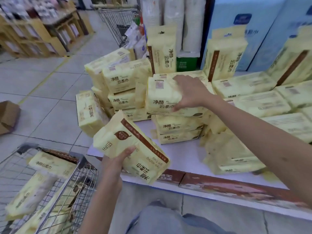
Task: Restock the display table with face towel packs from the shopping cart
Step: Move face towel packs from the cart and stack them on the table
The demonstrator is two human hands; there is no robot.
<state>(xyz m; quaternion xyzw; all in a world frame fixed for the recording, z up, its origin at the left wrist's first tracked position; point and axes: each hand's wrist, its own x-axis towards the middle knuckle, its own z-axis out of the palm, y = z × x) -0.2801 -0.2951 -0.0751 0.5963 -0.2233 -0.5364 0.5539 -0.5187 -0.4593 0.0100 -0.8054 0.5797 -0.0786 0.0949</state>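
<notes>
The left hand [114,164] grips a yellow pack [138,146] from below, thumb across its lower face and fingers curled behind it. That pack is in the air, tilted, over the front left corner of the table [182,157], between the cart [79,188] and the stacks.

The right hand [192,93] reaches across the table and clasps a second pack [160,98], fingers spread over its top and thumb at its front lower edge. This pack is at the top of a short stack [177,130] of two flat packs near the middle of the table. Whether it rests there fully or is carried by the hand cannot be told.

The cart stands at the lower left, just beside the table's corner. More packs [50,163] lie loose in it, some flat, some slanted.

To the left of the short stack is a taller pile [121,78] at the table's far left corner, with one pack [89,114] standing on end against its side. Behind it, an upright pack [162,49] leans at the back. Flat packs [263,102] cover the right part of the table in rows, and a few tumbled ones [233,154] lie near the front edge.

Blue cartons [244,31] rise behind the table. A second cart [116,19] stands farther off on the tiled floor [50,81], and a cardboard box [8,115] sits at the left edge.
</notes>
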